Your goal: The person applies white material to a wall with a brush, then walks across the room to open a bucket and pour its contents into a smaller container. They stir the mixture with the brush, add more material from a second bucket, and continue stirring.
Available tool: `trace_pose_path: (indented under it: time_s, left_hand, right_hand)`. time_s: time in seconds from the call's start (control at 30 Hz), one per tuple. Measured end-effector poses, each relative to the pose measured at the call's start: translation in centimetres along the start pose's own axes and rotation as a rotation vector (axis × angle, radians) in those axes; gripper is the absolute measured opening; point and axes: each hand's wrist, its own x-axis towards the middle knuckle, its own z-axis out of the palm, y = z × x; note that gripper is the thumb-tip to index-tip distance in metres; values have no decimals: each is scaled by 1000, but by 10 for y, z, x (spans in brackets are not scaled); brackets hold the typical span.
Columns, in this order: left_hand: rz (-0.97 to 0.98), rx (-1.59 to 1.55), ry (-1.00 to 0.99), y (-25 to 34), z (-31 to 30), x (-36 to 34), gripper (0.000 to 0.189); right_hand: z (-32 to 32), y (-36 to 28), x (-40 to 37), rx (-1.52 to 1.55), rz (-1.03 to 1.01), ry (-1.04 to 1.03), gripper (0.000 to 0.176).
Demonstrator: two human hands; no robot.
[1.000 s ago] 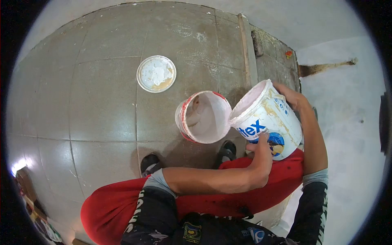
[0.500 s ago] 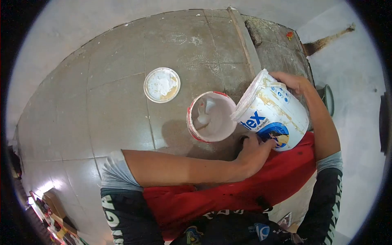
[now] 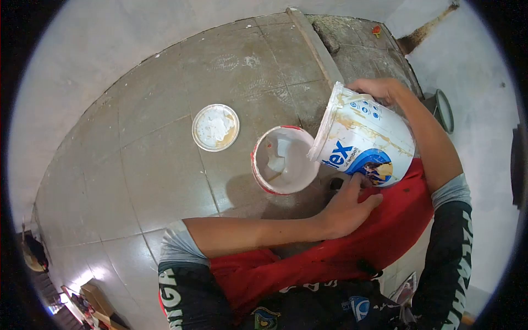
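A large white paint bucket (image 3: 368,137) with blue lettering and dried drips lies tilted, its mouth towards the left. My right hand (image 3: 379,89) grips it on the far side near the rim. Against its near side, by the blue label, my left hand (image 3: 349,208) presses with the fingers, thumb apart. Just left of the mouth, a smaller bucket (image 3: 258,176) with a red, paint-smeared rim stands upright on the floor. Inside it is a whitish thing (image 3: 276,162) whose kind I cannot make out. The large bucket's contents are hidden.
A round white lid (image 3: 215,127) smeared with paint lies on the tiled floor (image 3: 159,170). A raised ledge (image 3: 316,44) runs along the back. At right, a dark green container (image 3: 443,111) stands by the wall. Boxes (image 3: 96,300) sit at lower left.
The large bucket has tipped further, its mouth lower towards the smaller bucket's rim. My left hand has shifted slightly along its underside. The view has turned a little.
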Motion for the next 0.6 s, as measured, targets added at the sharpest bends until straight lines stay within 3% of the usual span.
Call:
trace_pose_path:
  time_s: [0.07,0.13,0.2,0.27,0.33,0.37,0.43,0.47,0.53,0.6]
  left_hand:
    - [85,75,-7,-5,-16,-3,47]
    - [-50,443,-390,-7,-48,-1,39]
    - [-13,1116,-671,15,-82,-3,32]
    - [-70,1679,-753,30,-102,-8,22]
    - [-91,1914,-450,0,-122,-3,16]
    - [-87,1918,-447,-7,-133,2,16]
    - [146,1945,-248,-16,-156,14,17]
    - [147,1948,-249,-28,-166,20,17]
    - [403,1962,-314,-51,-180,33,20]
    - [450,1991,-303,-58,-181,40,21]
  right_hand:
    - [-1,3,5,-13,-7,21,39]
    - [-3,6,8,-34,-3,41,39]
    - [-3,9,9,12,-24,34,33]
    - [-6,8,9,0,-14,58,37]
    - [-4,6,7,-21,-2,80,40]
    - [-2,4,3,-37,9,66,40]
    - [4,-1,-4,-52,14,58,40]
    - [8,-2,-6,-55,-15,41,40]
    - [7,-2,-7,-54,-47,29,40]
    - [5,-1,-3,-48,-9,51,37]
